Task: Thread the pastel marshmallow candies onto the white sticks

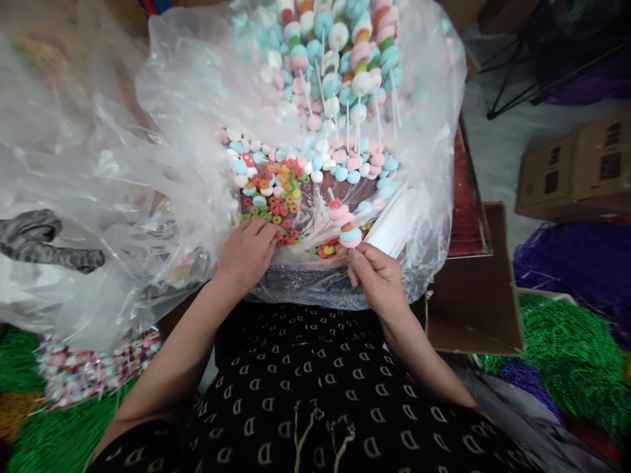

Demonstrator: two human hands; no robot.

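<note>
Candy going onto a stick.
Right hand (pixel 377 276) is pinching a half-filled stick (pixel 345 223); left hand (pixel 246 253) is resting, fingers curled loose, on ring candies (pixel 276 190) in the bag (pixel 187 131).

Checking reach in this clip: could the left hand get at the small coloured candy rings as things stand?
Probably yes: the left hand already rests among the candy rings on the open plastic sheet, with nothing covering them.
</note>
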